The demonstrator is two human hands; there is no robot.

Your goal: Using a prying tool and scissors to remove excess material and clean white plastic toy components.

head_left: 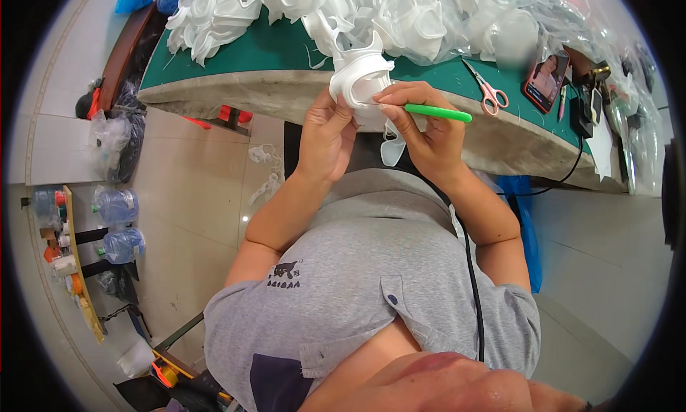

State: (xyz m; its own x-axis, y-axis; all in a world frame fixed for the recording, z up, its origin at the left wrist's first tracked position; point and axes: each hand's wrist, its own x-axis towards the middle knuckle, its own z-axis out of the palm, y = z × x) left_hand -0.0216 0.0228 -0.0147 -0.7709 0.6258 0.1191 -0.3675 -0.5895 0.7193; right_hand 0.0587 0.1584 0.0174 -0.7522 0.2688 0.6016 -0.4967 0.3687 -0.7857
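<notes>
My left hand [325, 142] grips a white moulded piece [359, 70] with a rounded, ring-like opening, raised just in front of the table's near edge. In my right hand [431, 132] is a slim tool with a bright green handle [443, 113]. The handle points to the right, and the tool's working end is hidden at my fingertips, which touch the piece's right side. A white flap [392, 151] with a rounded end hangs below the piece, between my hands; I cannot tell whether it is joined to it.
A green-topped table [246, 53] carries a heap of similar white pieces [421, 22], partly under clear plastic. Pink-handled scissors [489, 90], a phone [544, 82] and a pen [562, 103] lie at the right. A black cable [468, 262] runs down my front. Water bottles [120, 246] stand at the left.
</notes>
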